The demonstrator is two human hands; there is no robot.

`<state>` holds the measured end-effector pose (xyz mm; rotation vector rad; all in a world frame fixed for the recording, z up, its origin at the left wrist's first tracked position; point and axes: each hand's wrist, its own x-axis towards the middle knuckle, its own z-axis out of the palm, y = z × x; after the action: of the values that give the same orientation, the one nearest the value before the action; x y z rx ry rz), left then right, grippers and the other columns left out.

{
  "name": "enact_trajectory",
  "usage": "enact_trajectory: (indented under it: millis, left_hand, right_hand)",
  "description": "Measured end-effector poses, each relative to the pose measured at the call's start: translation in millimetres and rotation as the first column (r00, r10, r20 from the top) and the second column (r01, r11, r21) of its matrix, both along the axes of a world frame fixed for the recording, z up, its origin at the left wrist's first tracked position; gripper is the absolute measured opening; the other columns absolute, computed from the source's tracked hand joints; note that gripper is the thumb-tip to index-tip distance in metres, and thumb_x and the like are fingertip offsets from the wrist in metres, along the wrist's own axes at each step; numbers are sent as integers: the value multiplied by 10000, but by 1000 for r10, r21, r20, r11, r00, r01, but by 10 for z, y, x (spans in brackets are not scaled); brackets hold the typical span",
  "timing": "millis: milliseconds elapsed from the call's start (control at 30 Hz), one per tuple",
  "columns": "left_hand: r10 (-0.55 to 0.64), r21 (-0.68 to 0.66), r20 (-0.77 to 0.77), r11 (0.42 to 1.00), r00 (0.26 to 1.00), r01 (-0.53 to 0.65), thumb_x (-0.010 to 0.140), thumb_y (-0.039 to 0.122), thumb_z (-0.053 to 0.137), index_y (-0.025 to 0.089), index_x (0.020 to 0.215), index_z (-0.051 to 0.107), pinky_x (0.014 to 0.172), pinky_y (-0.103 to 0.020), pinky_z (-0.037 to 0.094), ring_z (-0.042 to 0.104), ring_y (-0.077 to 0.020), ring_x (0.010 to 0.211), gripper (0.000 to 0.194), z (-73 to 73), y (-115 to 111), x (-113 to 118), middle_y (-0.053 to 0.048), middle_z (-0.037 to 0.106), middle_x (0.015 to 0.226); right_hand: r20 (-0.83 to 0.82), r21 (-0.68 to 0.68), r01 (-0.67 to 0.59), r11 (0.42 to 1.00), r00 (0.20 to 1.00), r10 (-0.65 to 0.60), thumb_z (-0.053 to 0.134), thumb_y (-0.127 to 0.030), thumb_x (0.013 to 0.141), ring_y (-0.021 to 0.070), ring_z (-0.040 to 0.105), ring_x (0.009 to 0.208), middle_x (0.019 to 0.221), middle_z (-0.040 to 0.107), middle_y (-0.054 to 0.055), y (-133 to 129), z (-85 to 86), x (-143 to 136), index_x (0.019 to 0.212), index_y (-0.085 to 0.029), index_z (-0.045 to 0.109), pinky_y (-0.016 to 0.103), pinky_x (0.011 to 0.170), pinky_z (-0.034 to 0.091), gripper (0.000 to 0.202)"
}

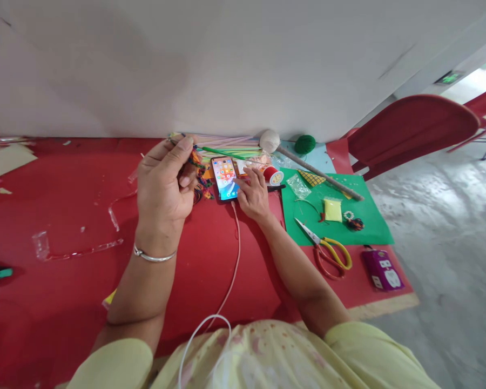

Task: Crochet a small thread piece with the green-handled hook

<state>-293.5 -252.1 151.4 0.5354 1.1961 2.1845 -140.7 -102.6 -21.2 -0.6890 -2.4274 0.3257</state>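
My left hand (164, 175) is raised above the red table, its fingers pinched on multicoloured yarn (195, 159). More of this yarn hangs down beside the phone. A thin green rod (222, 153) with a pale tip sticks out to the right from behind the fingers; I cannot tell whether they grip it. My right hand (252, 193) is over the right edge of a phone (223, 172), fingers partly stretched, a fingertip at the lit screen of app icons. A pinkish cable (235, 243) runs from the phone toward my body.
Scissors (326, 249) with red and yellow handles lie partly on a green sheet (372, 216). Around them are a yellow packet (332, 209), a purple pack (383, 269) and a grey stick (324, 174). A thread spool (274, 175) and green yarn ball (305, 144) stand near the wall.
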Motion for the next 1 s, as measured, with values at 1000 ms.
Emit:
enact_trajectory:
  millis: [1000]
  left_hand:
    - [-1,-2,-43,1000,999,1,824,355,830,257,781,722,377,-276,208,370,-44,376,152,-24,-20,-116,54,526,542]
  right_hand:
    - [123,12,-115,993,986,112,505,-155,881,368,336,1511,1476,590,94,461,106,-880,1301,-247,722,576,1178,367,482]
